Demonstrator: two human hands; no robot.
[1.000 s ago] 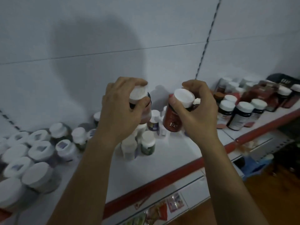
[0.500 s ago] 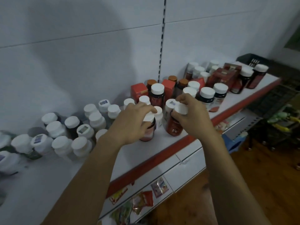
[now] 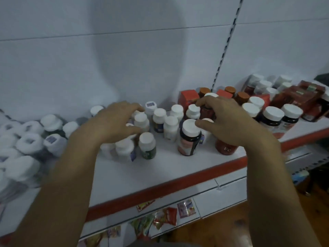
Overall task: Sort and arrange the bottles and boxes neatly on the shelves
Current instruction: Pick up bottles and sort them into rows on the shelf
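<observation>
Fingers spread and loosely curved, clamped on nothing, the left hand (image 3: pixel 114 125) hovered over the white-capped bottles (image 3: pixel 142 122), probably to herd them together. The right hand (image 3: pixel 226 123) arched over the red bottle (image 3: pixel 225 147) (whether it gripped was hidden), which stood upright near the front edge of the shelf (image 3: pixel 160 175).

Under the right hand (image 3: pixel 229 125) I read the red-brown bottle (image 3: pixel 225 148) as glossy plastic. The dark bottle (image 3: pixel 188 141) just left of its thumb looks the same, with a smooth matt plastic cap. The white bottles (image 3: pixel 124 148) under the left hand (image 3: pixel 114 125) look matt plastic too. The shelf (image 3: pixel 124 177) beneath both hands seems to be smooth white painted metal. The red boxes (image 3: pixel 189 99) past the right fingertips look like cardboard. The sachets (image 3: pixel 167 217) below the wrists shine like foil, and the floor (image 3: pixel 222 227) beside the right forearm is wood.
</observation>
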